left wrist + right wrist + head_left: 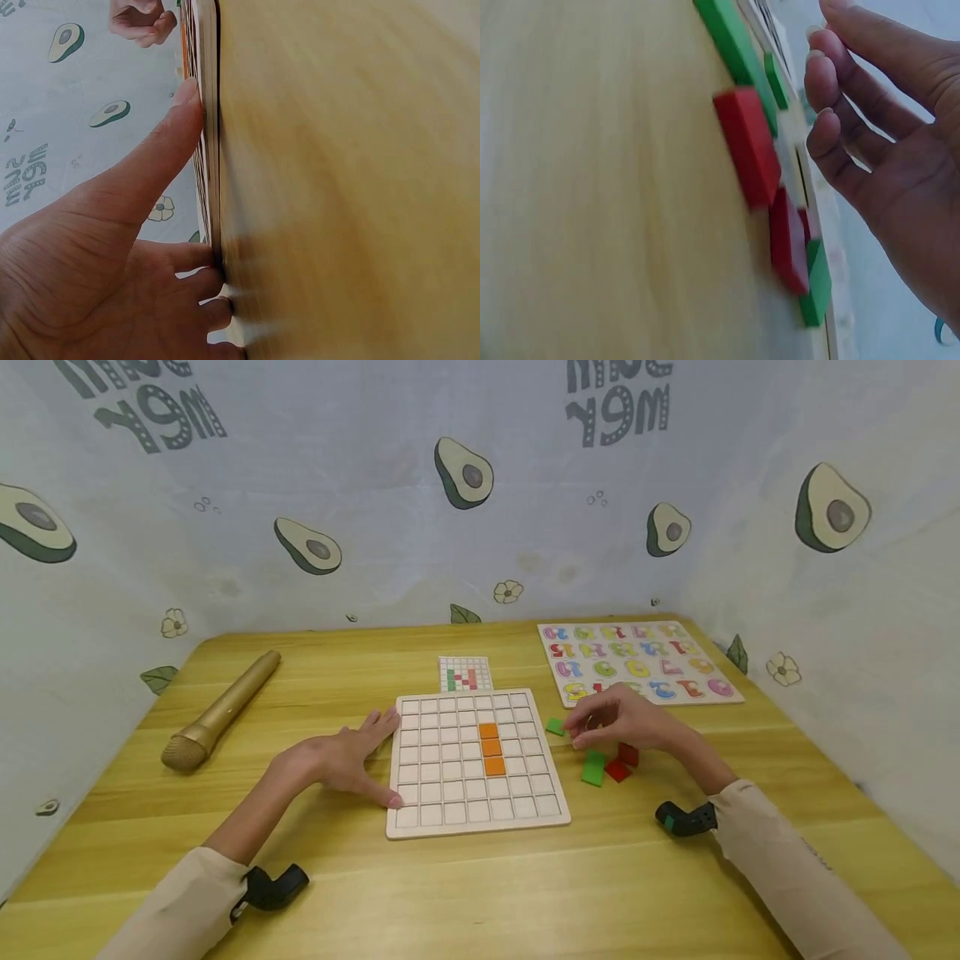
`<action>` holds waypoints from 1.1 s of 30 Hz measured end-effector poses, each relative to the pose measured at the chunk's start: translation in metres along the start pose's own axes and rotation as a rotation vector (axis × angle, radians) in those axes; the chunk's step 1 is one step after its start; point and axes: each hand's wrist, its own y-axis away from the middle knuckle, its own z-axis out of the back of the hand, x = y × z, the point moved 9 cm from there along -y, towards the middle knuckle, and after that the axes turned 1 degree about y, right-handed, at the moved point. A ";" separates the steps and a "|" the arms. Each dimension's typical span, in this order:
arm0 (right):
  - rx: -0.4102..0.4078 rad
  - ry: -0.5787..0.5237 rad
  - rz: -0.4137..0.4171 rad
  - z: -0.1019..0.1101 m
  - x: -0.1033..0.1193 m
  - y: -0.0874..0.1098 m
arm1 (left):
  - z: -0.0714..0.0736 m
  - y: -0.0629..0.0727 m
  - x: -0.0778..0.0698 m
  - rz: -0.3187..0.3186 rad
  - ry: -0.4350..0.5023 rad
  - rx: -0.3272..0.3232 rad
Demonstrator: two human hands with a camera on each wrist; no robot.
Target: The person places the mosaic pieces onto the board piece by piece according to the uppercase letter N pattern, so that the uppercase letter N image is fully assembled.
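A pale wooden grid board [442, 816] lies in the middle of the table, with three orange square tiles [491, 747] in one column. My left hand [341, 764] spreads along its left edge in the head view: the thumb rests on the near corner and the fingers touch the side farther up. Over loose tiles right of the board hovers my right hand [622, 718], fingers loosely bent, with no tile visible between them. Close by lie a small green tile [556, 727], a larger green piece [593, 769] and red tiles [748, 148]. Other pieces are partly hidden beneath that hand.
Behind the board lies a small pattern card [465, 674] with coloured squares on a grid. A number puzzle board [637, 664] sits at the back right. A gold microphone [225, 706] lies on the left side of the wooden table [420, 902]. Avocado-print cloth [375, 485] surrounds the table.
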 end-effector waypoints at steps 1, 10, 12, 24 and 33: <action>-0.011 0.002 -0.001 0.003 -0.003 0.003 | 0.000 0.000 0.000 -0.002 0.002 0.000; -0.102 0.077 -0.026 0.033 -0.014 0.023 | 0.001 0.003 0.000 -0.005 0.009 0.007; -0.113 0.097 -0.051 0.037 -0.018 0.027 | 0.001 0.003 -0.001 -0.008 0.011 0.010; -0.129 0.199 -0.180 0.044 -0.035 0.039 | -0.001 0.001 -0.001 -0.003 0.012 0.007; -0.123 0.234 -0.303 0.045 -0.037 0.040 | 0.000 0.002 -0.002 -0.031 0.028 0.012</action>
